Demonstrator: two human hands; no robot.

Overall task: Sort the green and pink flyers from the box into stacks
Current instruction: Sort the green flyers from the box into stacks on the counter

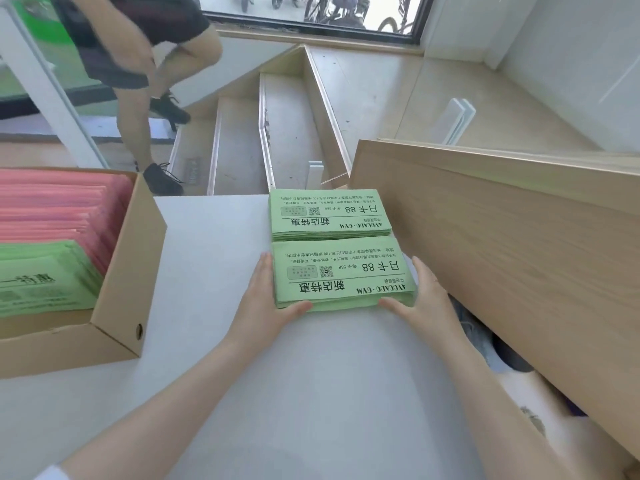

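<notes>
- Landmark for these notes: the near green stack [343, 275], which I am squaring up on the white table [214, 244].
- Well to the left of that stack, the cardboard box [128, 271] is sitting on the table, still loaded. Pink flyers [59, 206] are filling its far part; green flyers [45, 275] are lying in its near part.
- My judgement: the box is holding far more than I have taken out, so most of the sorting is still ahead of me.
- No pink stack is showing anywhere on the table; all pink that I can see is still in the box.
- Far beyond the box, up left of the stack, another person's legs [145, 84] are moving on the steps; no part in the task.
- My left hand [266, 299] is pressing flat against the left edge of the stack, thumb curling round its near corner. Fingers extended, not closed on any sheet.
- Directly beyond the near stack and touching its far edge, a second green stack [329, 213] is lying finished, print facing away from me.
- My right hand [422, 296] is mirroring the left on the right edge, thumb at the near corner, palm flat, hand spread and clamping nothing.
- Just right of the stack, a wooden panel [502, 237] is running alongside.
- Done so far, as I read it: two green stacks. Left: remaining greens, every pink.
</notes>
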